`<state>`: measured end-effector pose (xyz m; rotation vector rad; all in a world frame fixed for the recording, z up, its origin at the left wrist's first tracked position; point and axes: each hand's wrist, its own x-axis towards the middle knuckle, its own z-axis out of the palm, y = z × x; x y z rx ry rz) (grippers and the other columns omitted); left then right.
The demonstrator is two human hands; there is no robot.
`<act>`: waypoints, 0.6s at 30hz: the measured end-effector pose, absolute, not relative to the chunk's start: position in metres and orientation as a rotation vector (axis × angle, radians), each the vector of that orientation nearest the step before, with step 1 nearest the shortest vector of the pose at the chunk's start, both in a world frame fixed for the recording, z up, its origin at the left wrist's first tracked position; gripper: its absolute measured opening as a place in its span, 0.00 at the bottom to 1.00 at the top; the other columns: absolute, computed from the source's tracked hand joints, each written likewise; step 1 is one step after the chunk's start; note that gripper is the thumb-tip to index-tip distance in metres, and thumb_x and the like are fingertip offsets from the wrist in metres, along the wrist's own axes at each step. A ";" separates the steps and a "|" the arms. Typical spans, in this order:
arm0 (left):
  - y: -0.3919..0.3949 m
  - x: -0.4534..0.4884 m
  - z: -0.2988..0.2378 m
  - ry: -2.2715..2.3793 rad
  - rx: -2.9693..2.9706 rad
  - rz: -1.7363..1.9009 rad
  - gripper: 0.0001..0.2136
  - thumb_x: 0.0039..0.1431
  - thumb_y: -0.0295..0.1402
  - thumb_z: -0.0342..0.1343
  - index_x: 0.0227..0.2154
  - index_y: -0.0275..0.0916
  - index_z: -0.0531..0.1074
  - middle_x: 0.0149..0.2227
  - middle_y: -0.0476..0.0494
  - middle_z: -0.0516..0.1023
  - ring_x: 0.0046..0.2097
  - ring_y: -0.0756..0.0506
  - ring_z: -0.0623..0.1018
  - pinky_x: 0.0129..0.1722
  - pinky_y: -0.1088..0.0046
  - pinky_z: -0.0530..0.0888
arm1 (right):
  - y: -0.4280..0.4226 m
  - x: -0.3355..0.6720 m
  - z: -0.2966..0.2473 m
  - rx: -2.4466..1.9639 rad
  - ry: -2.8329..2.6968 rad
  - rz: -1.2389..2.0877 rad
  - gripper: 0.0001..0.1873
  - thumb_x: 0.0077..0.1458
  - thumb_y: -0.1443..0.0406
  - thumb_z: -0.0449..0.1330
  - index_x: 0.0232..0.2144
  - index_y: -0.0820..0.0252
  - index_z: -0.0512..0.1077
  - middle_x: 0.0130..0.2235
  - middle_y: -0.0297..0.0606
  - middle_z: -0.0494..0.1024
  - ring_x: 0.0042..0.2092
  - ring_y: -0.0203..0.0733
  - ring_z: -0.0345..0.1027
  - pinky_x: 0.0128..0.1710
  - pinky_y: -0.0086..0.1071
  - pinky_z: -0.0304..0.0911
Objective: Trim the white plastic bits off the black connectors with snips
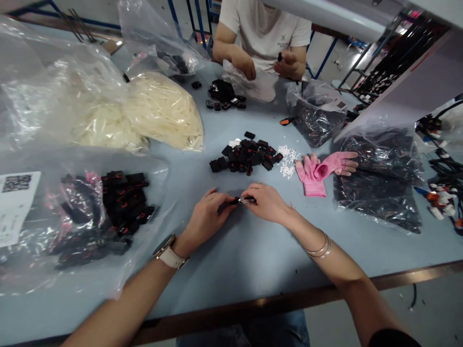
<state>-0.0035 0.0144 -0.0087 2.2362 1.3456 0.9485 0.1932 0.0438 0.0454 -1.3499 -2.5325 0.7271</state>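
Observation:
Near the middle of the table, my left hand (208, 217) is closed on a small black plastic connector (227, 206). Opposite it, my right hand (268, 203) grips a small tool (248, 199) with a silvery metal tip and dark handle; its exact kind is unclear. The tip meets the connector between my fingertips. Just beyond my hands lies a pile of black connectors (249, 155), some showing red parts. To its right are tiny white pieces (287, 163) scattered in a heap, with pink gloves (314, 177) beside them.
Large clear bags of cream-coloured parts (166, 108) and black connectors (125, 202) fill the left side. Bags of black parts (378, 188) lie at right. Across the table, a person in a white shirt (265, 29) handles parts near another connector pile (222, 91).

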 end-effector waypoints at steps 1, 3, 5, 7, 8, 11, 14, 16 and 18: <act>0.014 -0.003 -0.009 1.347 2.239 0.949 0.07 0.63 0.38 0.50 0.34 0.43 0.72 0.33 0.49 0.81 0.32 0.46 0.79 0.55 0.53 0.71 | 0.043 0.193 0.045 -1.357 -2.540 0.718 0.10 0.57 0.70 0.58 0.40 0.59 0.77 0.39 0.40 0.79 0.39 0.40 0.71 0.39 0.31 0.59; 0.014 -0.003 -0.008 1.351 2.242 0.942 0.07 0.63 0.37 0.50 0.34 0.43 0.72 0.33 0.49 0.81 0.32 0.46 0.79 0.56 0.54 0.71 | 0.042 0.192 0.044 -1.374 -2.556 0.707 0.10 0.58 0.69 0.58 0.40 0.59 0.77 0.40 0.40 0.79 0.40 0.40 0.71 0.39 0.31 0.59; 0.014 -0.003 -0.008 1.353 2.246 0.933 0.07 0.63 0.37 0.50 0.33 0.43 0.72 0.33 0.49 0.81 0.33 0.46 0.79 0.56 0.54 0.71 | 0.040 0.191 0.045 -1.393 -2.574 0.691 0.10 0.58 0.69 0.57 0.41 0.58 0.77 0.40 0.40 0.78 0.41 0.40 0.71 0.39 0.31 0.59; 0.014 -0.004 -0.009 1.358 2.248 0.920 0.07 0.63 0.37 0.50 0.33 0.43 0.72 0.33 0.48 0.81 0.33 0.46 0.79 0.56 0.53 0.71 | 0.039 0.190 0.046 -1.414 -2.598 0.659 0.10 0.59 0.68 0.57 0.41 0.58 0.76 0.41 0.40 0.78 0.41 0.40 0.70 0.39 0.31 0.59; 0.014 -0.004 -0.009 1.359 2.247 0.913 0.07 0.62 0.37 0.50 0.33 0.43 0.71 0.33 0.48 0.81 0.33 0.46 0.79 0.56 0.53 0.71 | 0.038 0.189 0.047 -1.425 -2.613 0.640 0.10 0.59 0.68 0.57 0.42 0.58 0.76 0.41 0.40 0.78 0.41 0.40 0.70 0.38 0.31 0.59; 0.014 -0.004 -0.009 1.356 2.243 0.901 0.07 0.62 0.36 0.50 0.32 0.42 0.71 0.33 0.47 0.81 0.33 0.46 0.79 0.56 0.52 0.70 | 0.034 0.185 0.051 -1.466 -2.654 0.586 0.11 0.60 0.67 0.55 0.42 0.59 0.76 0.42 0.41 0.77 0.41 0.41 0.71 0.35 0.32 0.58; 0.014 -0.003 -0.010 1.339 2.251 0.911 0.08 0.62 0.34 0.48 0.32 0.42 0.71 0.32 0.47 0.81 0.32 0.46 0.79 0.57 0.51 0.70 | 0.030 0.181 0.054 -1.493 -2.689 0.553 0.11 0.61 0.68 0.54 0.42 0.59 0.76 0.42 0.42 0.78 0.38 0.41 0.71 0.32 0.32 0.56; 0.014 -0.003 -0.010 1.340 2.253 0.920 0.08 0.62 0.34 0.48 0.32 0.42 0.71 0.31 0.48 0.80 0.32 0.46 0.79 0.56 0.51 0.70 | 0.029 0.180 0.054 -1.496 -2.696 0.542 0.11 0.61 0.68 0.54 0.42 0.59 0.76 0.43 0.42 0.78 0.37 0.40 0.71 0.31 0.31 0.56; 0.014 -0.003 -0.010 1.358 2.244 0.917 0.08 0.62 0.35 0.48 0.31 0.42 0.71 0.29 0.48 0.79 0.31 0.46 0.78 0.55 0.52 0.71 | 0.030 0.181 0.052 -1.484 -2.682 0.548 0.12 0.62 0.68 0.54 0.43 0.58 0.76 0.43 0.41 0.78 0.37 0.39 0.71 0.31 0.31 0.57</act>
